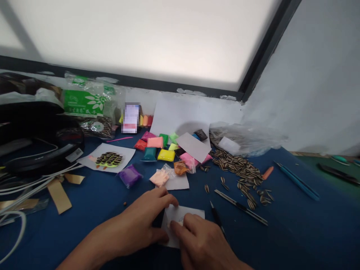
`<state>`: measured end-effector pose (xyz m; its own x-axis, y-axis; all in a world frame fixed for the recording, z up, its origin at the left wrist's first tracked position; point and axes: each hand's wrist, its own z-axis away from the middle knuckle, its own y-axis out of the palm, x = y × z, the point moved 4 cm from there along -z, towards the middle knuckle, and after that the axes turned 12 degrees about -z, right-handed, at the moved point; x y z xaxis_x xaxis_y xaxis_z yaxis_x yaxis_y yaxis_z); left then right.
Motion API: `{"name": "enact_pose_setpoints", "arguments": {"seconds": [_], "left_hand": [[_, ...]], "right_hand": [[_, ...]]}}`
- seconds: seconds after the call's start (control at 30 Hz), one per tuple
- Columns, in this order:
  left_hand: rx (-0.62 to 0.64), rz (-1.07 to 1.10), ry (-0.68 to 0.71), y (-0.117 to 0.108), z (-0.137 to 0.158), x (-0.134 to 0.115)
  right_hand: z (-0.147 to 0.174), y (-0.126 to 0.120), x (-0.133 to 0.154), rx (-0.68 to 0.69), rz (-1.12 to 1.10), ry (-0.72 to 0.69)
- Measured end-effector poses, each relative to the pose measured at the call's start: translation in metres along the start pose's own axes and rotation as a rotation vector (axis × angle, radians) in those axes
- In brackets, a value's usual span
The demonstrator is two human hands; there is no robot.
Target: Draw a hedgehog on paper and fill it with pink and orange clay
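Observation:
A small white paper sheet [194, 212] with faint drawn lines lies on the blue tabletop under both hands. My left hand [140, 221] touches its left side, thumb and fingers spread apart. Over the sheet's lower part, my right hand [204, 238] has its fingers curled, the index fingertip pressing at a small pale bit I cannot make out. The right thumb is mostly hidden. Just beyond lie an open packet of peach clay [159, 178] and an orange clay packet [180, 168] on another white sheet [180, 181]. A black pen [216, 215] lies beside my right hand.
Sunflower seeds [236, 165] are heaped at right, near a utility knife [242, 207] and blue tweezers [296, 180]. Several coloured clay packets [166, 155] lie behind. At left are a seed-covered clay hedgehog picture [109, 159], white cables [42, 176] and a phone [131, 118].

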<state>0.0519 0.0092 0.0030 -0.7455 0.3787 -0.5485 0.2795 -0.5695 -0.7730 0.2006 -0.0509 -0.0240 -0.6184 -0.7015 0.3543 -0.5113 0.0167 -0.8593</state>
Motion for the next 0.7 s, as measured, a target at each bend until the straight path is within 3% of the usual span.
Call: {"name": "enact_pose_setpoints", "arguments": {"seconds": [0.53,0.7], "left_hand": [[-0.015,-0.013,0.033,0.0,0.0,-0.003],[0.004,0.001,-0.004,0.002,0.002,0.001]], "right_hand": [[-0.001,0.006,0.001,0.02,-0.004,-0.073],[-0.006,-0.02,-0.005,0.09,-0.141,0.079]]}}
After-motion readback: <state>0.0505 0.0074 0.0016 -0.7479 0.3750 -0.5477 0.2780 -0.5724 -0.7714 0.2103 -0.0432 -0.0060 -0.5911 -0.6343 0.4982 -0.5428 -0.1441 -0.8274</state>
